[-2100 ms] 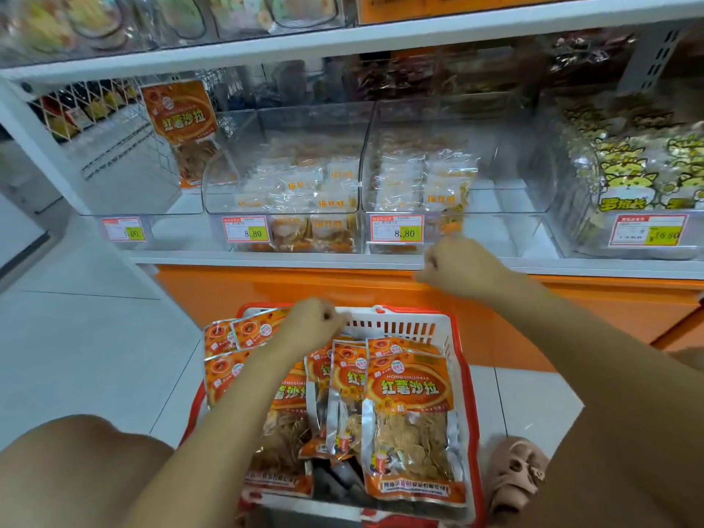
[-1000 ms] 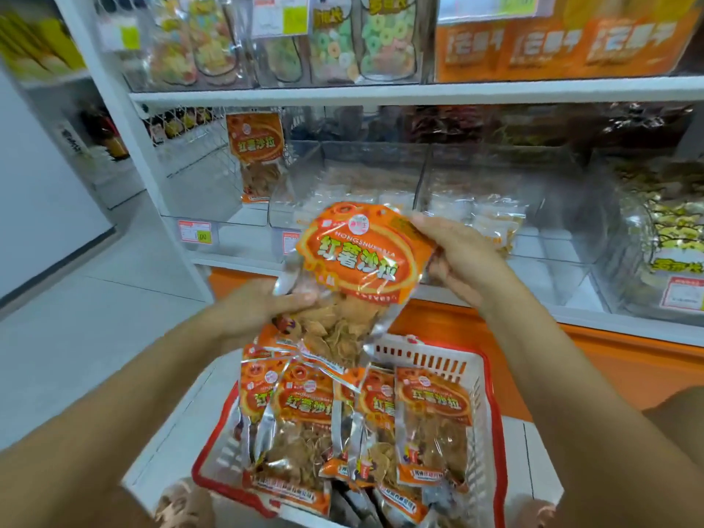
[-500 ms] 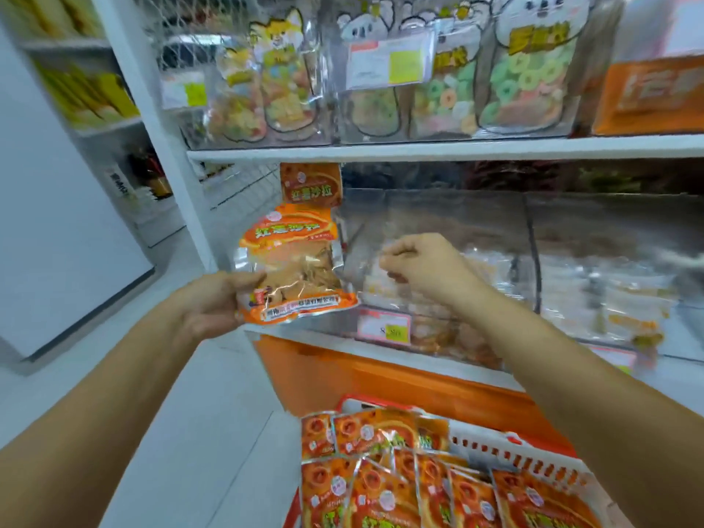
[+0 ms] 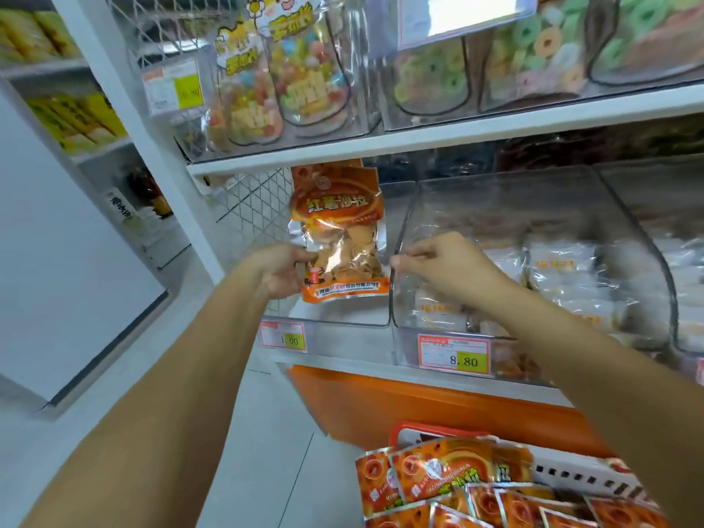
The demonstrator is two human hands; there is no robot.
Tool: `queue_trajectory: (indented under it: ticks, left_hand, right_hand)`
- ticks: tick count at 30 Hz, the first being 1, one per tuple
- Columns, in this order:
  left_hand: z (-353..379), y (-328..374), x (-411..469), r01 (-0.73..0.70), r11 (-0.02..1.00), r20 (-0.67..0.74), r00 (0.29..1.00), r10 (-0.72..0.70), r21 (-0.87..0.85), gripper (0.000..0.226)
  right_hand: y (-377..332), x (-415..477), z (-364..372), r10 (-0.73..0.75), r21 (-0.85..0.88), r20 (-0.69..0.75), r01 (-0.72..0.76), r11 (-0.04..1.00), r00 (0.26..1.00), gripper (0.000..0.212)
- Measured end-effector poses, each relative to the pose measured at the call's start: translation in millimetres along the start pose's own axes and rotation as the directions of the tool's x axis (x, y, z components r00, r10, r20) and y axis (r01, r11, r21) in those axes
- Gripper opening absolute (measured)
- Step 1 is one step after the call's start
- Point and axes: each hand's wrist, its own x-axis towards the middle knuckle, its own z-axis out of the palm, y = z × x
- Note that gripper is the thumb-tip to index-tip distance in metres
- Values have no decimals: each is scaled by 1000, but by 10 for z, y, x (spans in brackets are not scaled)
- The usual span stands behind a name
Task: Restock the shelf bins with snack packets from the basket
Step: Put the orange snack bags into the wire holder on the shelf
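Shop shelf point(image 4: 335, 362): left hand point(image 4: 278, 272) grips orange packet point(image 4: 339, 238) by lower corner, upright above leftmost bin point(image 4: 343, 322); right hand point(image 4: 445, 268) curled at neighbouring bin point(image 4: 495, 200), pinch on wall unclear. Best: lower straight, label forward.

Bright, even shop light comes from above; soft shadow lies under the white shelf board point(image 4: 457, 141). Glare streaks the clear plastic bin point(image 4: 514, 207) at 3 o'clock and the orange foil snack packet point(image 4: 339, 238), and bleaches the white price label point(image 4: 468, 13) at 12 o'clock. Edges bow and smear.
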Motion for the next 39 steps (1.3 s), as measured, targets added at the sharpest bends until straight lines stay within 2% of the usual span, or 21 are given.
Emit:
queue_trajectory:
  ticks: [4,7,12,16,18,19,21,23,26,28,30,32,34,35,37,38,39]
  left_hand:
    - [122,-42,337,-55,997,-20,998,56,46,22]
    - [221,-40,599,-77,997,-25,997,77,4,23]
    - [270,-91,991,-120,992,26,992,121,-27,30]
    - [303,-157,1252,-106,994,-5,994,106,15,20]
    - [310,-167,1381,-210,969,-102,969,224,129,17]
    - [304,-176,1474,-278,930,-169,931,322,239,28]
    - [343,-158,1544,-310,779,-221,843,490,545,47]
    - [383,-124,1583,-255,634,-195,811,551,730,60]
    - [433,-97,1608,-228,594,-208,792,574,772,66]
    - [449,-89,1514,-202,553,-168,822,545,808,49]
    - [408,-112,1411,-232,600,-127,860,494,766,35]
    - [304,-151,1193,-264,657,-91,886,454,706,37]
    - [198,-197,869,-343,603,-46,844,535,720,33]
    - [142,-240,670,-402,536,-17,789,614,742,27]
    - [66,-345,172,-543,412,51,646,762,731,30]
    - [22,-416,-61,-608,376,88,595,799,700,36]
    - [-14,-501,-269,-647,351,134,577,805,677,42]
  right_hand:
    - [9,13,65,7,40,-58,-5,999,998,31]
    - [48,7,145,13,98,-126,-1,995,992,27]
    - [32,-15,174,14,6,-111,-13,1000,994,30]
    - [-6,-46,163,35,-2,-91,-36,999,995,33]
    - [-26,-68,155,61,14,-82,-60,998,995,41]
    - [-30,-83,152,80,33,-81,-77,996,993,41]
    - [-49,-110,142,104,76,-84,-98,992,991,37]
    - [-54,-132,151,113,111,-89,-103,988,990,36]
    - [-40,-168,155,125,136,-91,-112,984,988,37]
    - [-38,-187,162,124,120,-105,-111,986,987,31]
    - [-46,-211,183,122,95,-125,-110,989,985,30]
    - [-53,-260,221,120,81,-147,-109,991,982,28]
    - [-85,-338,257,103,47,-174,-96,994,979,22]
    - [-100,-393,271,82,14,-197,-81,997,977,20]
    - [-123,-552,298,3,-75,-292,-26,997,957,18]
    - [-135,-662,317,-55,-127,-356,10,992,933,21]
    - [-133,-790,341,-121,-170,-408,55,984,905,26]
